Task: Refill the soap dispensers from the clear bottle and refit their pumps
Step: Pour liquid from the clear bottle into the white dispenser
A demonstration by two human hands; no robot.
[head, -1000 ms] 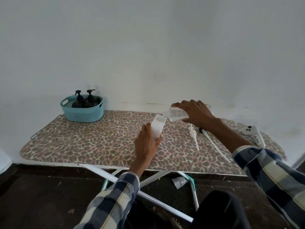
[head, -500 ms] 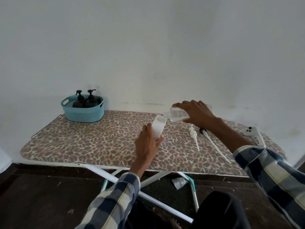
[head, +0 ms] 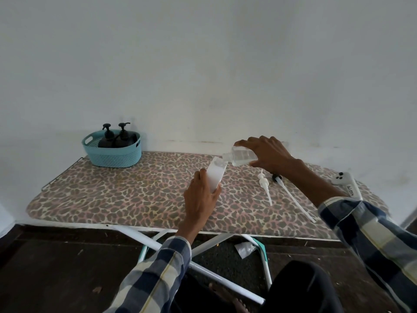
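Observation:
My left hand grips a white dispenser bottle, tilted with its open neck up and to the right. My right hand holds the clear bottle on its side, its mouth at the white bottle's neck. Two loose pumps lie on the board to the right: a white pump and a black-headed pump with a long tube. Two black dispensers with pumps fitted stand in the teal basket.
The leopard-print ironing board stands against a white wall. A white controller lies at the board's right end. Under the board are white legs and a crumpled paper scrap on the dark floor.
The clear bottle's mouth has sunk a little closer to the white bottle's neck. Both hands keep their holds and have hardly moved.

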